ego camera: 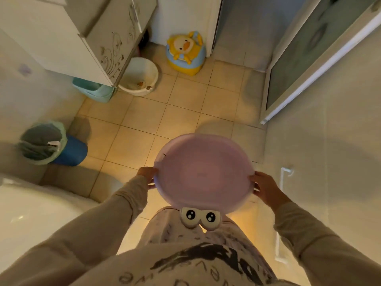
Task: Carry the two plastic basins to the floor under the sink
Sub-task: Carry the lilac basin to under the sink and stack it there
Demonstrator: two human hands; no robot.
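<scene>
I note both hands, left (146,172) and right (266,187), clamped on the round lilac plastic basin (204,174); apparently rim-only grip risks slipping.

The fingers of the left hand (146,174) curl out of sight under the rim of the round pink plastic basin (204,174), as do those of the right hand (266,187). Whether 2 basins are stacked there cannot be told. The pale cabinet (99,38) at upper left covers part of the white round plastic basin (142,76) and the teal plastic tub (92,89). The white toilet bowl (31,213) is cut off by the left edge.
</scene>
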